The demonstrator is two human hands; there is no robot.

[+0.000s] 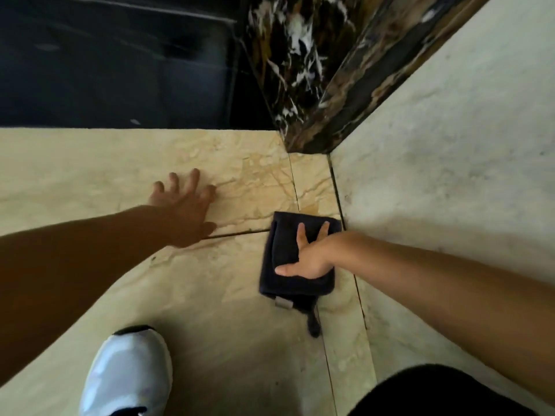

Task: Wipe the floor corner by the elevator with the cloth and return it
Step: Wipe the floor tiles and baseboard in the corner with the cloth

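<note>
A folded dark cloth (285, 253) lies flat on the beige marble floor (126, 163), close to the right wall, a little short of the corner (312, 163) where the floor meets the dark marble door frame. My right hand (306, 259) presses down on the cloth with its fingers spread. A small grey tag and a dark loop stick out from the cloth's near edge. My left hand (183, 205) rests flat on the bare floor to the left of the cloth, fingers apart, holding nothing.
A pale wall (450, 145) runs along the right side. The dark veined marble frame (303, 70) stands at the corner, with the dark elevator threshold (114, 61) behind the floor's far edge. A white shoe (129, 373) stands at the bottom left; a dark trouser leg (435, 391) at bottom right.
</note>
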